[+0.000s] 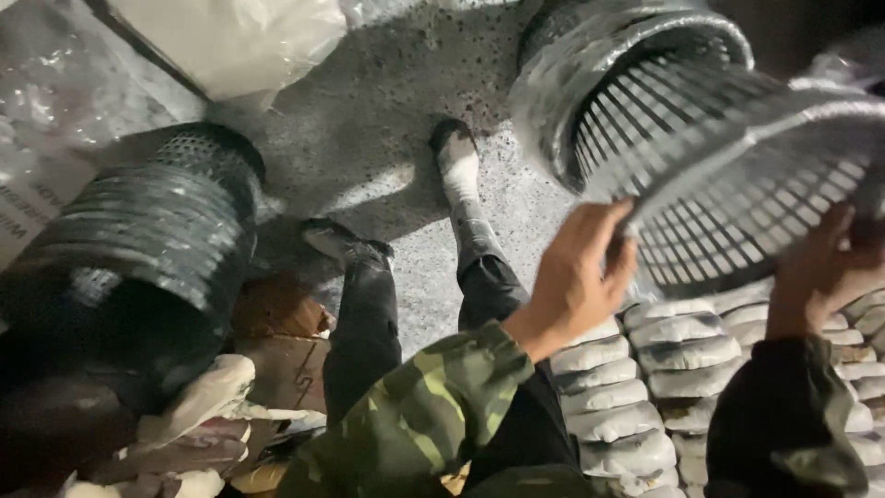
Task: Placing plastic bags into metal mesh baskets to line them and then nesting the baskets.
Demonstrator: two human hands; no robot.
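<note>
Above stacked white packets [636, 387], both hands, left [576, 277] and right [820, 267], grip a tilted black basket [737, 184], mouth facing left.

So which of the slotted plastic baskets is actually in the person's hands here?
The single grey basket at upper right, with the left hand and right hand on its rim. The nested stack behind it and the dark stack at left lie untouched.

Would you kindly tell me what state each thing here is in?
Basket: lifted, tilted, held at its rim by both hands.
Left hand: fingers shut on basket rim.
Right hand: gripping basket's lower rim.
Basket stack: nested, lying on its side.
Wrapped stack: on its side, in plastic film.
Packets: stacked in rows.
Carton: crumpled, on the floor.
</note>
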